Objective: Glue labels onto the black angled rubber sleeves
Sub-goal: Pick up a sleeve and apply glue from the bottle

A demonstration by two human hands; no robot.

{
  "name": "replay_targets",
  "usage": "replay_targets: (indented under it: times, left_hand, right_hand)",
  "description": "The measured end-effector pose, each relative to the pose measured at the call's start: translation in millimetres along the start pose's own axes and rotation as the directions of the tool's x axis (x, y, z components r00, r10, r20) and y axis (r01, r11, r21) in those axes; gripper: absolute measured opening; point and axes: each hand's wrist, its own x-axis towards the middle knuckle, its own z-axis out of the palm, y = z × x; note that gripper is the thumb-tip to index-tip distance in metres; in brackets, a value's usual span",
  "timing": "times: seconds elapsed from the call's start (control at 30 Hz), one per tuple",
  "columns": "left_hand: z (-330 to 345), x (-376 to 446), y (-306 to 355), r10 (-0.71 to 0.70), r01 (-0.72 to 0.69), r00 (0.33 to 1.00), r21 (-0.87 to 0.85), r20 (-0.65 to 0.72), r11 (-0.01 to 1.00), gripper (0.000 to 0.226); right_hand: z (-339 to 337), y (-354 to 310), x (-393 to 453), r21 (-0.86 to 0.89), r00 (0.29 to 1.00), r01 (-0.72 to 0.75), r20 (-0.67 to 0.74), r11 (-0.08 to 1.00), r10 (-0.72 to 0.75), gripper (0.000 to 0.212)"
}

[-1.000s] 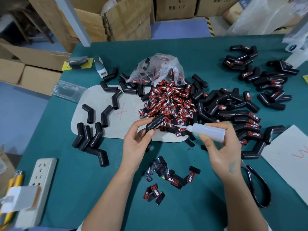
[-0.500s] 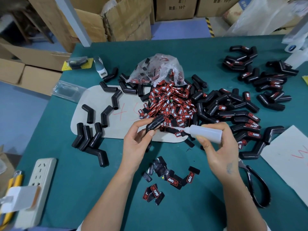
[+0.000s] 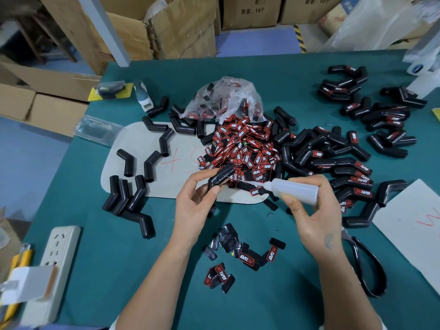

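Note:
My left hand [image 3: 198, 206] holds a black angled rubber sleeve [image 3: 221, 176] over the green table. In my right hand [image 3: 314, 215] I grip a white glue bottle [image 3: 294, 189]; its thin nozzle points left and reaches the sleeve's upper end. A heap of red and black labels [image 3: 242, 148] lies just behind the hands, spilling from a clear plastic bag [image 3: 223, 98]. Several loose labels [image 3: 238, 256] lie on the table between my forearms. Unlabelled sleeves [image 3: 133, 186] sit at the left, labelled sleeves [image 3: 352, 177] at the right.
A beige card [image 3: 133, 163] lies under the left sleeves. Black-handled scissors [image 3: 366, 265] rest by my right wrist, beside a white sheet [image 3: 414, 229]. A white power strip [image 3: 54, 263] sits at the near left edge. Cardboard boxes [image 3: 166, 27] stand behind the table.
My right hand has moved the glue bottle left, bringing the nozzle tip up to the sleeve. The left hand has kept the sleeve nearly still.

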Motion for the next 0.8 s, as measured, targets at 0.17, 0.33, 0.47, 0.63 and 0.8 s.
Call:
replay_targets:
  times: [0.17, 0.33, 0.47, 0.63, 0.8]
  left_hand:
    - [0.4, -1.1, 1.1, -0.015, 0.015, 1.0, 0.003, 0.004, 1.0, 0.029]
    - [-0.4, -0.8, -0.3, -0.02, 0.02, 1.0, 0.007, 0.008, 1.0, 0.029]
    - [-1.3, -0.4, -2.6, -0.002, 0.002, 1.0, 0.019, 0.007, 1.0, 0.028]
    - [-2.0, 0.4, -6.4, 0.013, -0.013, 1.0, 0.032, 0.01, 0.999, 0.031]
    - [-1.6, -0.1, -4.5, 0.014, -0.014, 1.0, 0.011, 0.012, 1.0, 0.028]
  right_hand:
    - [2.2, -2.1, -1.3, 0.004, 1.0, 0.003, 0.02, 1.0, -0.003, 0.024]
    - [-0.4, -0.5, -0.2, 0.014, 1.0, -0.018, 0.004, 1.0, 0.018, 0.022]
    - [2.0, -2.4, -1.7, 0.013, 1.0, 0.007, 0.03, 1.0, -0.007, 0.024]
    - [-0.8, -0.2, 0.2, 0.007, 1.0, -0.009, -0.009, 1.0, 0.009, 0.022]
    - [-0.7, -0.8, 1.1, 0.022, 0.999, -0.012, -0.029, 1.0, 0.013, 0.021]
